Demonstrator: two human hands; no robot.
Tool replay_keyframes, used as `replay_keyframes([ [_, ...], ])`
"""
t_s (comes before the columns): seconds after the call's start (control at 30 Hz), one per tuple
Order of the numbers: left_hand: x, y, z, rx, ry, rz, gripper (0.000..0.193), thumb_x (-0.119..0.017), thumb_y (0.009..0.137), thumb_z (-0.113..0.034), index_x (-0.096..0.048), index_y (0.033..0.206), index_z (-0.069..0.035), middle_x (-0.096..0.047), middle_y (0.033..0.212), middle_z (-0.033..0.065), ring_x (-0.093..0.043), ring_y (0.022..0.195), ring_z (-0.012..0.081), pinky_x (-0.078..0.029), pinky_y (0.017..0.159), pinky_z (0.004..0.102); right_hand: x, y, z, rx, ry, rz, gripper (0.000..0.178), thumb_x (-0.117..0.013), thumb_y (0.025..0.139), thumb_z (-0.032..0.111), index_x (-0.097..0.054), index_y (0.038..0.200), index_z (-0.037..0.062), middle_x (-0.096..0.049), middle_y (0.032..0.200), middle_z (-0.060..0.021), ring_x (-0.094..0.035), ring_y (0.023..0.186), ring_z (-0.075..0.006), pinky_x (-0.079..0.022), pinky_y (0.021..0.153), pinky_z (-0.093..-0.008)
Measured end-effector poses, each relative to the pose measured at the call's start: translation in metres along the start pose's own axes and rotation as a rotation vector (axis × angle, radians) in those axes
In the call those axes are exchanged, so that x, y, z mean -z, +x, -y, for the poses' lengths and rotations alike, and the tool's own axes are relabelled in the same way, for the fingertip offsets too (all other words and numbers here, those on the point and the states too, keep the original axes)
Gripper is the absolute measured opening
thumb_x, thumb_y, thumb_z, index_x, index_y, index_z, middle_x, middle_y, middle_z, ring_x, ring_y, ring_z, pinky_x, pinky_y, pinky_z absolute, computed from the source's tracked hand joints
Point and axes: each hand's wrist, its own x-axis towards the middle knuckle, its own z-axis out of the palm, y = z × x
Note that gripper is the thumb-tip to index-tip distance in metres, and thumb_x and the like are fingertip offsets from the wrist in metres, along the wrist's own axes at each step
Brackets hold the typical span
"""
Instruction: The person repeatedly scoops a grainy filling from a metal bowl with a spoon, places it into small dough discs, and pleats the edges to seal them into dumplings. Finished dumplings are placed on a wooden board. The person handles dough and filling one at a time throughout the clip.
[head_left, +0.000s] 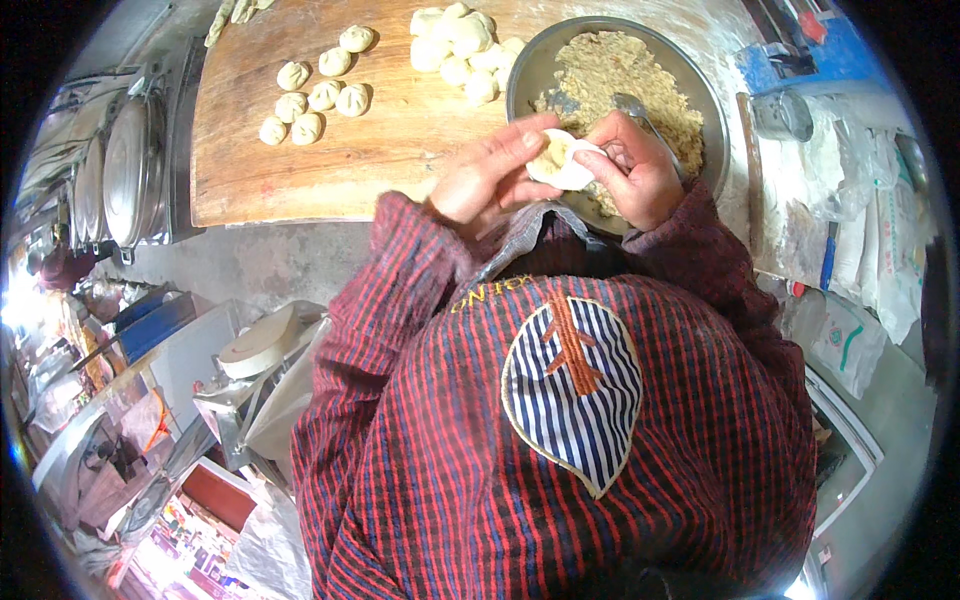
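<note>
Nearest, filling the lower middle of the frame, is the person's red-and-blue checked smock [420,450] of woven cloth, with a striped leaf-shaped patch [572,390] sewn on.

Just above it, centre top, both hands meet. The left hand [490,175] cups a soft, pale round of dough [562,162] with a dab of filling in it, and the right hand [632,165] has its fingertips closed on the far edge, pinching. The wrapper looks only partly pleated, though the fingers hide much of it.

Behind the hands, upper right, a round metal bowl [530,70] holds plenty of crumbly tan filling [620,75], with a spoon [632,105] lying in it.

Farther, along the upper left, seven finished dumplings [315,95] sit in loose rows on a floury wooden board [400,140], smooth, plump and pinched on top. At top centre a heap of white dough lumps [460,45] is left to fill.
</note>
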Motion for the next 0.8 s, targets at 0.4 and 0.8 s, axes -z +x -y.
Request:
replay_keyframes([
  [0.4, -0.005, -0.012, 0.011, -0.2, 0.574, 0.08, 0.03, -0.045, 0.094, -0.009, -0.05, 0.122, 0.002, -0.06, 0.107, 0.0083, -0.057, 0.096, 0.0138, -0.046, 0.085, 0.0263, 0.008, -0.001, 0.025, 0.176, -0.501, 0.245, 0.021, -0.066, 0.078, 0.021, -0.053, 0.086, 0.0059, -0.054, 0.064, -0.0103, -0.058, 0.06, -0.0289, -0.044, 0.051, -0.0353],
  [0.8, -0.013, -0.007, 0.022, 0.006, -0.067, 0.018, 0.031, -0.042, 0.096, -0.018, -0.044, 0.123, -0.003, -0.057, 0.111, 0.0095, -0.06, 0.097, 0.02, -0.052, 0.084, 0.0331, 0.005, -0.001, 0.016, 0.467, -0.733, 0.218, 0.011, -0.058, 0.082, 0.016, -0.059, 0.091, 0.0096, -0.06, 0.076, -0.0061, -0.059, 0.064, -0.0238, -0.048, 0.053, -0.035],
])
